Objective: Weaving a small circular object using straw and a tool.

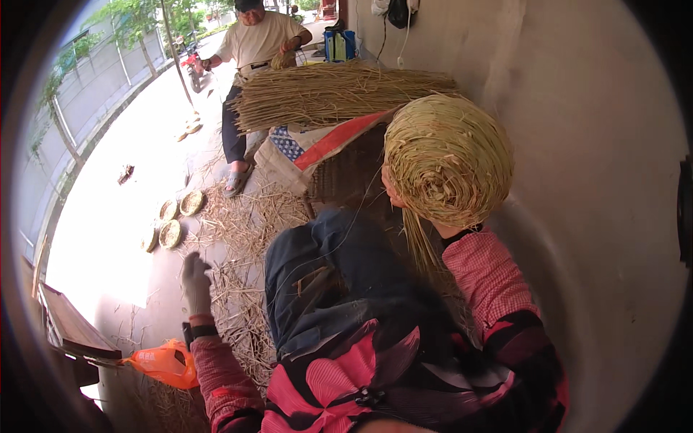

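A round, coiled straw basket [451, 159] is held up at the right, its spiral base toward me. My right hand [392, 189] grips it from behind and below; only some fingers show past its left edge, and the rest is hidden. Loose straw ends [420, 242] hang from its underside. Out to the left, away from the basket, my left hand [196, 285] wears a pale glove, its fingers drawn together. A thin thread [354, 224] runs down from near the basket across my knees toward the left. Whether it reaches the left hand I cannot tell.
Ahead lies a big straw bundle [339, 94] on a striped sack [325, 148]. Beyond it a person [260, 43] handles straw. Small straw baskets [170, 234] stand on the floor among scattered straw [238, 281]. An orange plastic bag [167, 364] is lower left; a wall [592, 144] rises at right.
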`<state>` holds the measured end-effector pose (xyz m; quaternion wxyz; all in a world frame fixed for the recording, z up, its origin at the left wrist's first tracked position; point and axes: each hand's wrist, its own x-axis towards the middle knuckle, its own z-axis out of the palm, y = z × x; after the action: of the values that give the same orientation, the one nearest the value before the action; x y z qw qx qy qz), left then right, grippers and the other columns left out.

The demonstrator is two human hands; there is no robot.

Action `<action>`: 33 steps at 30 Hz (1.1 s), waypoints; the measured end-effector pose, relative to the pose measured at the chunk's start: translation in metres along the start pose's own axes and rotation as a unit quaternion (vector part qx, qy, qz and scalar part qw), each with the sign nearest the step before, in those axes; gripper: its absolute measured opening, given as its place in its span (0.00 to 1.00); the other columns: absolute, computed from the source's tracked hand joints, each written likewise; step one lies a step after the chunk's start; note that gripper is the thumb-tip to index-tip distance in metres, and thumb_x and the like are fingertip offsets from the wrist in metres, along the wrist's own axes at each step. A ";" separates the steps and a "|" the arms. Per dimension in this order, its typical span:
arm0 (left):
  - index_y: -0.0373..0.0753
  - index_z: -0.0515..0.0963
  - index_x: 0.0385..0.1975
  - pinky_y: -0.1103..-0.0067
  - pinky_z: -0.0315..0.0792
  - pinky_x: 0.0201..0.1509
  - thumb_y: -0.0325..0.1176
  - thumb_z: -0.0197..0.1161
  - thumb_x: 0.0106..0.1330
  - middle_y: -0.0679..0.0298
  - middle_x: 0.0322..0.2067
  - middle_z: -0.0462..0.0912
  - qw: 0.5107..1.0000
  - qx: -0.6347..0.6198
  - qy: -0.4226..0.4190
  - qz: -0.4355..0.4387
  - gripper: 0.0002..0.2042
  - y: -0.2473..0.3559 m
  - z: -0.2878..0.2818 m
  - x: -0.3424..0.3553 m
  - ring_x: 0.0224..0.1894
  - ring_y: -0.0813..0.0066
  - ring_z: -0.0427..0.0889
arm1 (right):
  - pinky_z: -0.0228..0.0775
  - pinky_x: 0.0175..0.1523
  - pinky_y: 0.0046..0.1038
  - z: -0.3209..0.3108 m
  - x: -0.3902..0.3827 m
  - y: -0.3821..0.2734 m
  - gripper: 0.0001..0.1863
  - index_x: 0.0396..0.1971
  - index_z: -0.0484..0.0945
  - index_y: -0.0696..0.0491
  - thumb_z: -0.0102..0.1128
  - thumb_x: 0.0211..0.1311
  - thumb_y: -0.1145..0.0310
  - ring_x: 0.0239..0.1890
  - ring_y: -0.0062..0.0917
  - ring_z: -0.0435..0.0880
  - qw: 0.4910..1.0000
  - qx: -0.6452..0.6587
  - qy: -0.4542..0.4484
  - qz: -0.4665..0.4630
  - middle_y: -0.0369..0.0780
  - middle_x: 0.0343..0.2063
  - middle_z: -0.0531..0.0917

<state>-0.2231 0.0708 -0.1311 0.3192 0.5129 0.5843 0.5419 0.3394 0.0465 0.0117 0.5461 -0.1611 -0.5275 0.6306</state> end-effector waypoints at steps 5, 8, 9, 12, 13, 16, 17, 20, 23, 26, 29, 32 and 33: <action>0.38 0.62 0.72 0.85 0.67 0.28 0.33 0.50 0.79 0.60 0.57 0.81 0.874 -0.373 -0.310 0.028 0.24 0.156 0.164 -0.057 0.28 0.85 0.72 | 0.71 0.52 0.37 0.034 0.031 0.021 0.25 0.53 0.76 0.55 0.51 0.75 0.47 0.48 0.36 0.81 0.998 -0.055 -0.010 0.035 0.40 0.47 0.83; 0.40 0.66 0.70 0.86 0.71 0.30 0.33 0.53 0.78 0.62 0.51 0.81 0.871 -0.215 -0.438 -0.060 0.22 0.173 0.197 -0.070 0.29 0.83 0.75 | 0.73 0.48 0.36 0.037 0.034 0.023 0.25 0.48 0.79 0.56 0.50 0.76 0.47 0.43 0.36 0.83 0.986 -0.162 0.003 0.030 0.40 0.43 0.85; 0.40 0.67 0.70 0.86 0.71 0.30 0.33 0.53 0.77 0.62 0.50 0.81 0.852 -0.164 -0.491 -0.085 0.22 0.168 0.205 -0.070 0.30 0.82 0.76 | 0.73 0.46 0.36 0.036 0.032 0.024 0.25 0.47 0.80 0.56 0.49 0.76 0.47 0.41 0.37 0.84 0.975 -0.220 0.012 0.027 0.40 0.41 0.86; 0.41 0.77 0.49 0.83 0.72 0.30 0.38 0.53 0.78 0.59 0.53 0.80 0.770 -0.422 -0.478 0.003 0.10 0.139 0.200 -0.043 0.42 0.72 0.83 | 0.75 0.42 0.35 0.032 0.023 0.030 0.26 0.42 0.83 0.56 0.48 0.77 0.47 0.36 0.37 0.86 0.887 -0.458 0.053 0.028 0.40 0.36 0.88; 0.41 0.77 0.44 0.82 0.72 0.30 0.40 0.52 0.79 0.58 0.55 0.80 0.657 -0.572 -0.484 -0.086 0.10 0.129 0.196 -0.036 0.46 0.69 0.85 | 0.75 0.40 0.37 0.030 0.019 0.034 0.26 0.39 0.82 0.56 0.49 0.77 0.46 0.35 0.38 0.86 0.835 -0.547 0.054 0.035 0.41 0.35 0.88; 0.44 0.73 0.33 0.81 0.71 0.27 0.45 0.48 0.80 0.52 0.63 0.77 0.693 -0.666 -0.269 -0.064 0.15 0.107 0.174 -0.026 0.62 0.61 0.79 | 0.74 0.31 0.42 0.031 0.004 0.060 0.25 0.26 0.73 0.52 0.54 0.71 0.44 0.28 0.41 0.84 0.641 -0.765 0.059 -0.004 0.41 0.26 0.84; 0.44 0.73 0.33 0.81 0.71 0.28 0.44 0.50 0.79 0.53 0.58 0.80 0.597 -0.703 -0.385 -0.034 0.14 0.106 0.162 -0.025 0.53 0.61 0.84 | 0.75 0.31 0.42 0.031 0.000 0.069 0.24 0.27 0.74 0.51 0.54 0.71 0.44 0.28 0.41 0.84 0.617 -0.785 0.057 -0.031 0.41 0.25 0.84; 0.41 0.74 0.34 0.78 0.74 0.30 0.43 0.55 0.77 0.58 0.44 0.85 0.740 -0.415 -0.529 -0.011 0.13 0.111 0.136 -0.033 0.38 0.63 0.86 | 0.76 0.31 0.40 0.034 -0.004 0.089 0.21 0.29 0.74 0.49 0.55 0.70 0.46 0.28 0.39 0.85 0.568 -0.816 0.046 -0.097 0.39 0.24 0.83; 0.40 0.75 0.35 0.73 0.76 0.33 0.41 0.57 0.75 0.61 0.36 0.86 0.912 0.015 -0.409 0.033 0.12 0.122 0.122 -0.044 0.33 0.63 0.85 | 0.76 0.30 0.39 0.044 -0.004 0.103 0.18 0.32 0.74 0.48 0.56 0.69 0.48 0.28 0.38 0.85 0.578 -0.808 0.022 -0.114 0.38 0.24 0.82; 0.40 0.76 0.35 0.69 0.78 0.41 0.39 0.56 0.76 0.62 0.38 0.86 0.947 -0.155 -0.280 0.040 0.11 0.125 0.140 -0.045 0.38 0.63 0.85 | 0.76 0.30 0.39 0.058 -0.003 0.115 0.15 0.38 0.76 0.48 0.58 0.69 0.51 0.28 0.39 0.85 0.603 -0.789 -0.005 -0.118 0.38 0.25 0.82; 0.42 0.75 0.32 0.67 0.77 0.44 0.38 0.54 0.77 0.64 0.35 0.83 0.888 -0.417 -0.188 -0.029 0.11 0.116 0.172 -0.035 0.39 0.65 0.83 | 0.76 0.30 0.37 0.061 -0.001 0.117 0.13 0.42 0.77 0.46 0.60 0.68 0.53 0.29 0.38 0.85 0.625 -0.771 -0.022 -0.121 0.37 0.26 0.83; 0.44 0.72 0.28 0.74 0.69 0.35 0.39 0.50 0.79 0.68 0.26 0.76 0.708 -0.641 -0.255 -0.151 0.14 0.103 0.178 -0.024 0.29 0.73 0.72 | 0.76 0.31 0.37 0.053 -0.002 0.119 0.11 0.42 0.78 0.45 0.62 0.66 0.56 0.30 0.38 0.85 0.624 -0.773 -0.044 -0.112 0.37 0.27 0.83; 0.45 0.71 0.27 0.77 0.66 0.31 0.39 0.49 0.79 0.69 0.24 0.74 0.672 -0.655 -0.321 -0.127 0.15 0.100 0.172 -0.022 0.25 0.76 0.68 | 0.76 0.31 0.37 0.050 -0.003 0.120 0.11 0.42 0.79 0.45 0.62 0.66 0.57 0.30 0.38 0.85 0.636 -0.763 -0.038 -0.114 0.37 0.26 0.82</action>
<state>-0.0323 0.0909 -0.0748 0.8068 0.2350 0.0002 0.5420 0.2390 0.0379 -0.0707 0.2762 -0.4348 -0.8552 -0.0577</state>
